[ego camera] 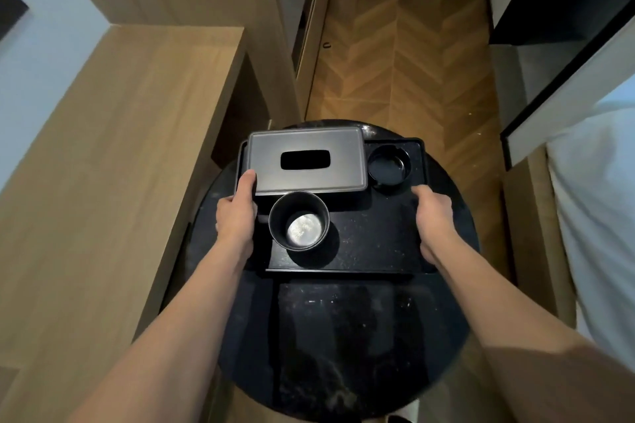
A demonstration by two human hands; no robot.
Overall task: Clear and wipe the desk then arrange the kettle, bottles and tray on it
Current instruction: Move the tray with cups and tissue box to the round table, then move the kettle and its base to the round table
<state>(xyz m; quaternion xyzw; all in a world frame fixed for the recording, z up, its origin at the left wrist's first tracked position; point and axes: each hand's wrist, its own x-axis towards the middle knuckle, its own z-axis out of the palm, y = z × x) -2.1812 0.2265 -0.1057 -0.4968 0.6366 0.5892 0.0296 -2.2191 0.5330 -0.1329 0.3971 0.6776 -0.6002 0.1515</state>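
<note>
Head view: left hand [237,213] and right hand [433,216] gripped tray [371,237] edges; tissue box [305,161] beyond. Likely carrying step; next needs level lift.

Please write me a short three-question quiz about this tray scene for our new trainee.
1. True or false: both hands, left hand and right hand, grip the black tray at its side edges.
2. Which item stands nearest the left hand: A) the tissue box, B) the round cup, C) the ashtray?
3. Fill in: the tray is over a round dark ____.

Key: 1 true; 2 B; 3 table.
</note>
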